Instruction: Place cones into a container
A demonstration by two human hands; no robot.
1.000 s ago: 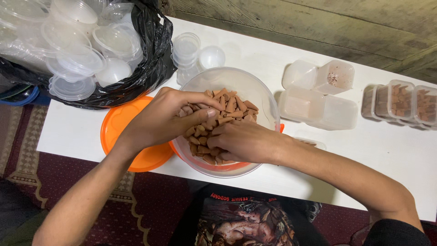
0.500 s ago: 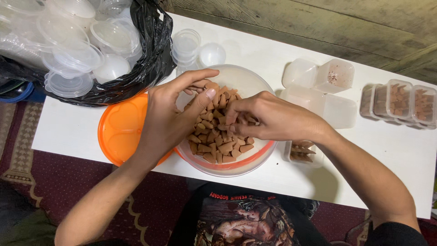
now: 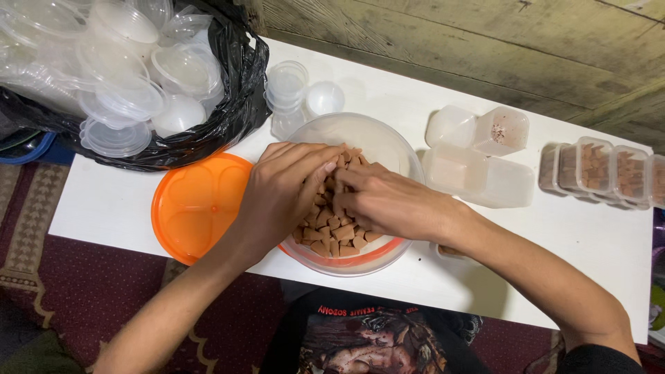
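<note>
Closed in together since half a second ago: left hand (image 3: 284, 190) and right hand (image 3: 388, 204), fingers bunched among brown snack pieces (image 3: 332, 232) inside clear tub (image 3: 388, 149) on white table (image 3: 104, 204). Whether pinching any, cannot tell. Light, brittle; best scooped loosely. Nearby: orange lid (image 3: 197, 204), bag of cups (image 3: 228, 118), filled small containers (image 3: 596, 166).

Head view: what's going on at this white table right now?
A person has both hands in a large clear tub of small brown snack pieces: the left hand and right hand meet over the pile. An orange lid lies beside the tub. Filled small containers sit at the right, and a black bag of empty ones at the left.
</note>
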